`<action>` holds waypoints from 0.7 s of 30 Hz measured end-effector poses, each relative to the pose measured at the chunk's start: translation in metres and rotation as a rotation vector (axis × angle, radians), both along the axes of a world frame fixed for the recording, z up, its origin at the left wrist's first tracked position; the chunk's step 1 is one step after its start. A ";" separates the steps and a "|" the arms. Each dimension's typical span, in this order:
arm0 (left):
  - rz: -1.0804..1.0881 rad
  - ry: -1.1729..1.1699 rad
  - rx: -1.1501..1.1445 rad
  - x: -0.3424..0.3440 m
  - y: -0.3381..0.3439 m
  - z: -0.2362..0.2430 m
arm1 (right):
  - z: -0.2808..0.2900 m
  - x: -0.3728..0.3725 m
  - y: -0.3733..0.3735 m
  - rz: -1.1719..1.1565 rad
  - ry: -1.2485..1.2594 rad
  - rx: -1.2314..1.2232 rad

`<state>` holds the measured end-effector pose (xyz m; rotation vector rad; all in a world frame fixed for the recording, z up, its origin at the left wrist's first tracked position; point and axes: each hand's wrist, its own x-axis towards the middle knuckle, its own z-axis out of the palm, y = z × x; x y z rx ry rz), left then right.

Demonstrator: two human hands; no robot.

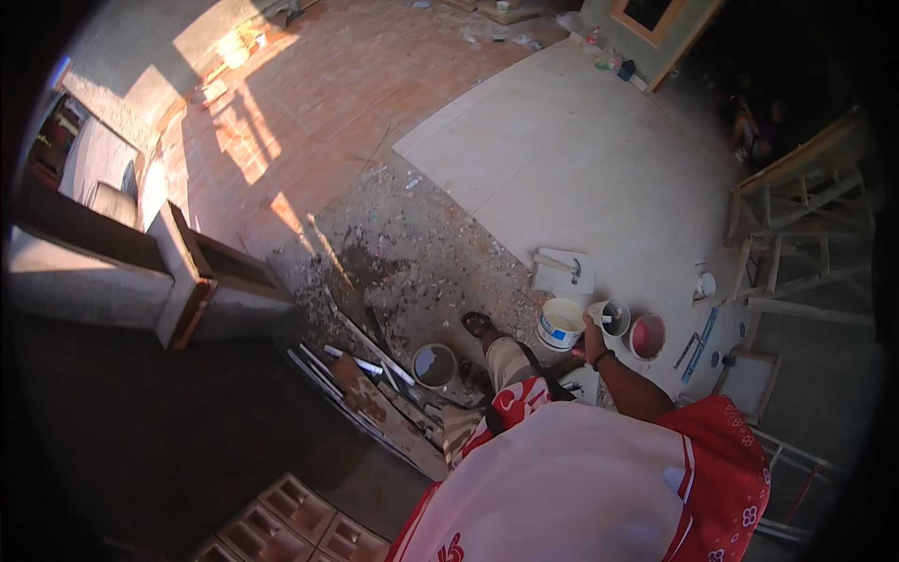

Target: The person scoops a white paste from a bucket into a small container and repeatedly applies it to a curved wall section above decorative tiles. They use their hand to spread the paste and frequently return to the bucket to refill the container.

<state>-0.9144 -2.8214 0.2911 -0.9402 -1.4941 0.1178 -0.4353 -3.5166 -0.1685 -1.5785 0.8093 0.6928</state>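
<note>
My right hand reaches down between a white bucket with a blue label and a grey container with a pale object inside. Its fingers look curled beside them, but what they grip is unclear. A red-lined bucket stands to its right. Just beyond, a hammer lies on a white board. My left hand is out of sight. My sandalled foot is on the debris-covered floor.
Loose strips and boards lie by a round bucket. A concrete ledge is left, hollow blocks lower left. A wooden frame stands right. A person is in the dark doorway.
</note>
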 end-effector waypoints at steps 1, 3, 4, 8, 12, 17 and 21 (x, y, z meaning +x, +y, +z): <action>0.131 0.061 0.021 -0.006 -0.004 0.003 | -0.005 0.016 0.014 0.097 -0.072 0.136; 0.345 0.189 0.059 -0.017 -0.007 0.016 | 0.017 0.028 0.037 0.239 -0.042 0.296; 0.376 0.228 0.100 -0.020 0.004 0.018 | 0.029 0.025 0.061 0.286 -0.024 0.269; -0.716 -0.092 0.155 -0.108 0.017 0.012 | 0.024 0.048 0.130 0.544 0.022 0.175; -0.677 -0.094 0.132 -0.091 0.015 0.011 | -0.013 0.053 0.202 0.916 0.101 0.069; -0.509 -0.007 0.106 -0.106 0.030 0.013 | -0.091 0.036 0.295 1.380 0.207 -0.124; -0.447 0.064 0.025 -0.145 0.019 -0.003 | -0.157 -0.014 0.341 1.620 0.151 -0.295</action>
